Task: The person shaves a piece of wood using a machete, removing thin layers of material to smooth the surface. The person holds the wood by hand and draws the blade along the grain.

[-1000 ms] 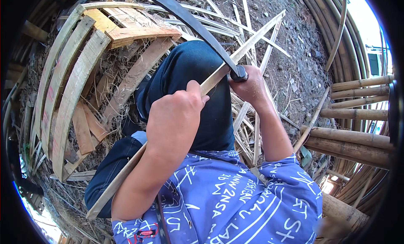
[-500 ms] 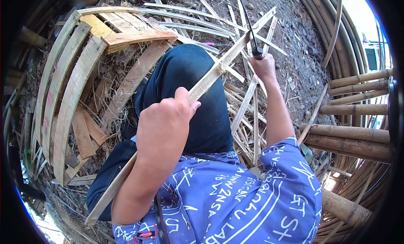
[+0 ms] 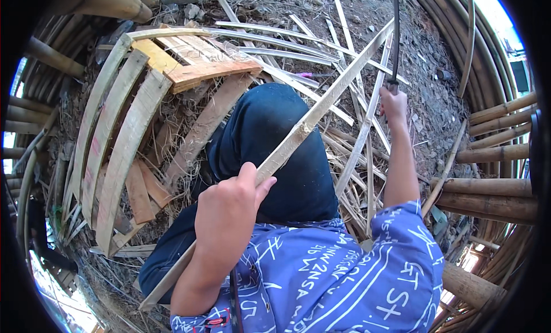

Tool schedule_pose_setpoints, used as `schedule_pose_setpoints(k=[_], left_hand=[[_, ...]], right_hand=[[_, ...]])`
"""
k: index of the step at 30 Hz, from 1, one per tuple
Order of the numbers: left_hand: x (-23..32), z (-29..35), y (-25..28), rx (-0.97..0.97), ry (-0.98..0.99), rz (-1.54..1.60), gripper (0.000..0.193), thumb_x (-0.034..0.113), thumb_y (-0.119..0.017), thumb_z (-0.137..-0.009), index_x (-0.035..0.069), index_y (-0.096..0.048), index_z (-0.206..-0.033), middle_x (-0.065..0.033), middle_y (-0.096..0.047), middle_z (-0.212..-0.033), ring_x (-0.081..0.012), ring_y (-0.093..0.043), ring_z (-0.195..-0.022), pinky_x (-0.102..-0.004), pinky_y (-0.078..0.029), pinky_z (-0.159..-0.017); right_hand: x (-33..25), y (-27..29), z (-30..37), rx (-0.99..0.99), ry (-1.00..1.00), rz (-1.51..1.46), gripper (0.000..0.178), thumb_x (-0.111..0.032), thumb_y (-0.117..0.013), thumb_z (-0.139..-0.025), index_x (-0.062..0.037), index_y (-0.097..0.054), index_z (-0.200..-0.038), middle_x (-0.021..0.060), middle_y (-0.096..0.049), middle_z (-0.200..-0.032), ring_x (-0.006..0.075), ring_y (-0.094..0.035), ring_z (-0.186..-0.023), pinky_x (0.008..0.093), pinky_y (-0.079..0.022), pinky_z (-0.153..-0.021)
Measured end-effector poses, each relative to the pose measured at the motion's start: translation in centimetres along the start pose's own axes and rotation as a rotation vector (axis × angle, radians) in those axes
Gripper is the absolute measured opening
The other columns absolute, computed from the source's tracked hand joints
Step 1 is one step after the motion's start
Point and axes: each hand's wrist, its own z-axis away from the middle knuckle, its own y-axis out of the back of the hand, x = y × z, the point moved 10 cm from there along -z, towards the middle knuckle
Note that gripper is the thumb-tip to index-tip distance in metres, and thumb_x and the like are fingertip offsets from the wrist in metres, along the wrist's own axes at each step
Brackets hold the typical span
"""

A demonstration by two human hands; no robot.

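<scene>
My left hand (image 3: 229, 209) is closed around a long, pale bamboo strip (image 3: 333, 99). The strip slants from beside my left forearm, across my raised knee, toward the upper right. A rough node with frayed fibres shows about midway along it. My right hand (image 3: 394, 108), arm stretched out, grips the dark handle of a machete (image 3: 396, 43). Its long, narrow blade points away from me, its edge-on side showing. The blade lies just right of the strip's far end; whether they touch I cannot tell.
To the left stands a wooden crate-like frame (image 3: 126, 155) of curved slats. Several pale strips (image 3: 287, 51) lie crossed on the littered ground ahead, with thin offcuts (image 3: 359, 178) right of my knee. Bamboo poles (image 3: 488, 186) stick out at the right.
My right hand has moved outward to the right, and the machete has swung from across the strip to beside its far end. The left hand keeps its hold; the whole view has shifted slightly.
</scene>
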Motion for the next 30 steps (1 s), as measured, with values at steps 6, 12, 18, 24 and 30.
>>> schedule_pose_setpoints(k=[6,12,18,24,30], left_hand=[[1.7,-1.8,0.8,0.030,-0.039,-0.075,0.031,0.035,-0.057,-0.090,0.007,-0.050,-0.078,-0.0099,-0.060,-0.058,-0.0260,-0.064,-0.055,-0.0352,-0.051,-0.049],[2.1,-2.2,0.8,0.045,-0.046,-0.140,0.030,0.035,-0.057,-0.091,0.007,-0.050,-0.079,-0.0097,-0.061,-0.059,-0.0253,-0.065,-0.057,-0.0347,-0.051,-0.049],[1.4,-1.7,1.0,0.003,-0.012,-0.094,0.031,0.035,-0.058,-0.090,0.008,-0.050,-0.079,-0.0091,-0.060,-0.058,-0.0249,-0.065,-0.056,-0.0343,-0.051,-0.049],[0.6,-1.0,1.3,0.006,0.016,-0.060,0.033,0.036,-0.060,-0.088,0.008,-0.048,-0.076,-0.0089,-0.058,-0.057,-0.0254,-0.063,-0.054,-0.0346,-0.049,-0.047],[-0.3,-0.7,1.7,-0.008,0.020,0.009,0.035,0.037,-0.061,-0.087,0.007,-0.046,-0.075,-0.0098,-0.057,-0.055,-0.0273,-0.063,-0.054,-0.0366,-0.048,-0.047]], right_hand=[[-9.9,-3.8,11.5,-0.330,0.445,0.001,0.018,-0.009,-0.062,-0.072,-0.0034,-0.055,-0.057,0.0009,-0.052,-0.049,0.0085,-0.045,-0.045,0.0292,-0.034,-0.045],[-13.0,-7.9,15.1,-0.548,0.506,0.331,0.018,-0.018,-0.064,-0.069,-0.0004,-0.063,-0.066,0.0163,-0.059,-0.058,0.0292,-0.061,-0.052,0.0357,-0.049,-0.056],[-9.8,-8.3,9.8,-0.386,0.443,0.414,0.017,-0.019,-0.066,-0.068,-0.0011,-0.065,-0.068,0.0204,-0.062,-0.064,0.0363,-0.063,-0.063,0.0416,-0.051,-0.063],[-9.2,-9.3,6.1,-0.326,0.535,0.475,0.025,-0.019,-0.064,-0.070,0.0057,-0.063,-0.068,0.0222,-0.063,-0.063,0.0317,-0.066,-0.062,0.0397,-0.051,-0.062],[-3.0,-4.0,-3.3,-0.125,0.201,0.360,0.026,-0.023,-0.063,-0.073,0.0013,-0.064,-0.064,0.0104,-0.061,-0.056,0.0184,-0.059,-0.050,0.0317,-0.047,-0.049]])
